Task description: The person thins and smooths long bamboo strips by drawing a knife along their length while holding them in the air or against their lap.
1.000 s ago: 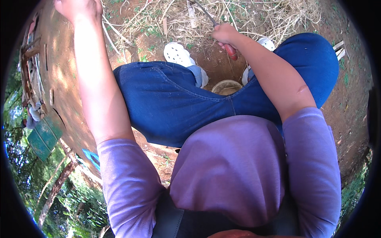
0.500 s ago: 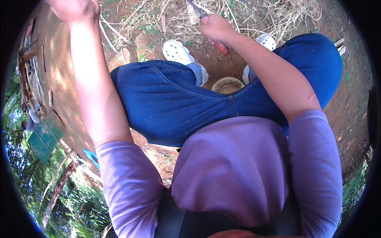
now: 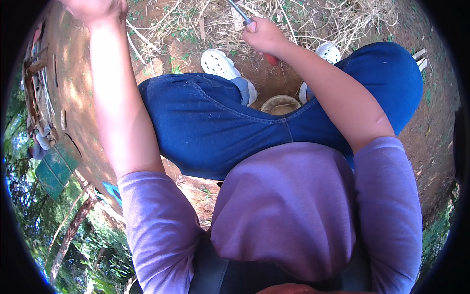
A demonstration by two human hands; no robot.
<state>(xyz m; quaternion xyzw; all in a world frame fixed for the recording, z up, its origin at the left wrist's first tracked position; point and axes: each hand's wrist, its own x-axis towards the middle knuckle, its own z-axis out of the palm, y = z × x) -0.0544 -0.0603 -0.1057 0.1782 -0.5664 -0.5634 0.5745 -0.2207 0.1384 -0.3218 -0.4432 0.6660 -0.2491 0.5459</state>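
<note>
My right hand [image 3: 264, 36] is closed around a red-handled metal tool [image 3: 239, 11]. Its narrow grey shaft slants up and to the left, out of the picture, so its working end does not show. The red handle end sticks out below my fist. Far to the left, my left hand [image 3: 98, 9] is raised at the upper edge; its fingers are cut off, so I cannot tell what they hold. Dry straw-like strips [image 3: 313, 19] lie on the ground beyond the tool.
My white clogs [image 3: 218, 63] stand on brown soil, knees spread wide. Between them, under me, is a round pale seat or container [image 3: 280, 105]. A green panel [image 3: 57, 169] and a pile of wood [image 3: 36, 83] are off to the left.
My right hand has shifted slightly left, and more of the tool's grey shaft shows. My left hand has moved a little to the right and up.
</note>
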